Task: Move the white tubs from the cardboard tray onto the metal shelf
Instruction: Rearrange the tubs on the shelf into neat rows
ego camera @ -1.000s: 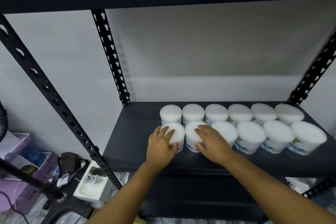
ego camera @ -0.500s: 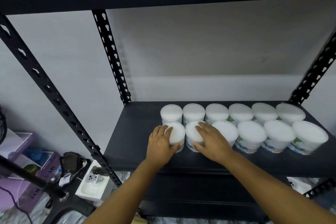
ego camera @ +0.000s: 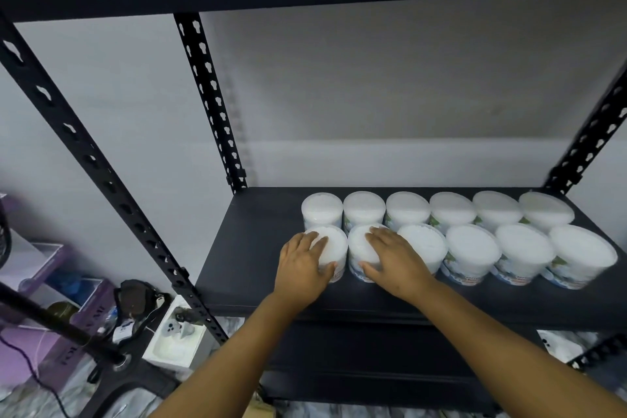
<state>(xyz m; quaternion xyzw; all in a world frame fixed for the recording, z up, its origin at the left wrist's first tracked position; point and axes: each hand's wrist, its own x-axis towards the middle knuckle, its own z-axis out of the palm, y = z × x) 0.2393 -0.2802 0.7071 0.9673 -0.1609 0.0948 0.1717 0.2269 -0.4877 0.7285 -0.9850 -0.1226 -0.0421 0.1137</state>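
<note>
On the metal shelf [ego camera: 258,258], left hand [ego camera: 303,264] cupped over the lid and front wall of the end tub [ego camera: 334,244], right hand [ego camera: 393,260] laid the same way on the neighbouring tub [ego camera: 358,244], fingers wrapped on each, hands apart, probably to seat both square against the back row [ego camera: 437,210] and keep the front row [ego camera: 526,253] tight. Packed lid to lid toward the right of the shelf, likely to leave the bare left end free for more. No cardboard tray in view; boxes [ego camera: 51,285] and a strap [ego camera: 135,295] on the floor at left.
</note>
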